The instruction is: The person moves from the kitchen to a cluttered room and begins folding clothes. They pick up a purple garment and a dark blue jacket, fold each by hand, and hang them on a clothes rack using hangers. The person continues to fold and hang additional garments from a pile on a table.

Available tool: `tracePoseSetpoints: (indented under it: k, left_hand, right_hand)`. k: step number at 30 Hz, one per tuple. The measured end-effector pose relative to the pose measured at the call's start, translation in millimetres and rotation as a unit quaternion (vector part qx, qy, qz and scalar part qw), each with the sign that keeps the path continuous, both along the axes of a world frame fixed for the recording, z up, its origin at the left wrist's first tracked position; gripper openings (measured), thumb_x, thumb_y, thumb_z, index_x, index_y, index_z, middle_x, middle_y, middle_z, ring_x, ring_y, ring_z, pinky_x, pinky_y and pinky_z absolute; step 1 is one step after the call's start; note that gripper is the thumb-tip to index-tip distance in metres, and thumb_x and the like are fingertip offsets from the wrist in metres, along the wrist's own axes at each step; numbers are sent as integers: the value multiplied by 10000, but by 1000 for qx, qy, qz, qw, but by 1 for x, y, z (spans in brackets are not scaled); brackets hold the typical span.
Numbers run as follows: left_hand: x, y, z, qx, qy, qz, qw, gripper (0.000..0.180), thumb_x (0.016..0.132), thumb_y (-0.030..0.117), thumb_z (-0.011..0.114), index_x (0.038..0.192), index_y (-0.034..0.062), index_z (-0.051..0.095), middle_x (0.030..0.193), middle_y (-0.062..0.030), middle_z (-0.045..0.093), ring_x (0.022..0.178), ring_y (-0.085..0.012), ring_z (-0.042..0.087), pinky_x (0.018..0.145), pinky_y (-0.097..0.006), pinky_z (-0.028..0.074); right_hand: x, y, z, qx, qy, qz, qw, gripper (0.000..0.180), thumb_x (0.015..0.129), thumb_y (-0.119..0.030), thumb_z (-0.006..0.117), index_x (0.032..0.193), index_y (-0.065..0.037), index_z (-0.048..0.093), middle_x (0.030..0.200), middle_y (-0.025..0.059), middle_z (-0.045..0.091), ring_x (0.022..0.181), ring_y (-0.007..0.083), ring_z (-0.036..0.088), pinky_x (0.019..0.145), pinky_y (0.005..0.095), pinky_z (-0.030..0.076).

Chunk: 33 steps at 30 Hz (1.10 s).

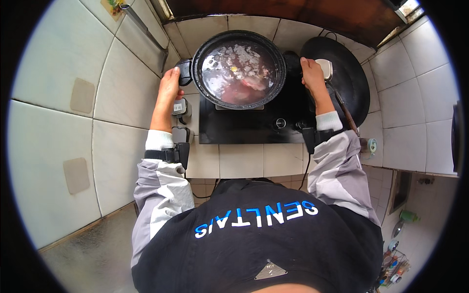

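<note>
Item: one round black pot (196, 73), two-handled, at the back of a black hob (234, 127); whether its base touches the hob, I cannot tell from where I stand. Contents: cloudy liquid (215, 80), pale floating clumps (244, 58), a pinkish-red mass (254, 83).

Item: left hand (170, 84), its grip clamped on the left handle (185, 73).

Item: right hand (313, 73), fingers curled at the pot's right side; the dark handle there blends into its surroundings, so I cannot tell how fully the grip is together on it.

Item: one black wok (356, 73), right of the right hand, with a pale squarish object (324, 69) just beside that hand.

Item: two small lidded containers (181, 134), near the left forearm, left of the hob.

Item: one tiled counter (239, 158), beneath the hob.

Item: one wearer's jacket (244, 254), black-bodied, sleeves grey and white, dark straps at both wrists.
</note>
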<state>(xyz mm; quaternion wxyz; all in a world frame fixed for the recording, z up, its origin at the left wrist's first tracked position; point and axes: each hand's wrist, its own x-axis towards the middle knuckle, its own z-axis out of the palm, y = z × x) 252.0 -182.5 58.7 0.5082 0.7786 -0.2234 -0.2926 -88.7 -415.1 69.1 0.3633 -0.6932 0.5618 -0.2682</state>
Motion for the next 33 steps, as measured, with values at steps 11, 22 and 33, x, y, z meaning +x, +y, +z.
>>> tracePoseSetpoints:
  k: [11, 22, 33]
  left_hand:
    - [-80, 119, -54, -15, 14, 75, 997, 440, 909, 261, 548, 1271, 27, 457, 815, -52, 613, 465, -87, 491, 364, -235, 389]
    - [-181, 252, -107, 68, 97, 181, 976, 446, 894, 154, 553, 1295, 7, 425, 823, -55, 608, 471, -67, 469, 375, -213, 382]
    - [-229, 335, -132, 66, 128, 268, 953, 424, 900, 163, 561, 1281, 24, 440, 805, -32, 602, 473, -56, 474, 374, -197, 387]
  right_hand:
    - [-44, 126, -102, -47, 300, 149, 941, 434, 785, -369, 677, 936, 27, 581, 837, 259, 648, 812, 439, 633, 716, 492, 514]
    - [-42, 122, -136, -134, 369, 274, 878, 361, 777, -300, 686, 952, -4, 574, 853, 208, 659, 831, 378, 650, 724, 442, 535]
    - [-41, 121, -139, -179, 388, 330, 841, 351, 763, -256, 713, 942, 5, 561, 847, 234, 648, 827, 402, 639, 715, 453, 530]
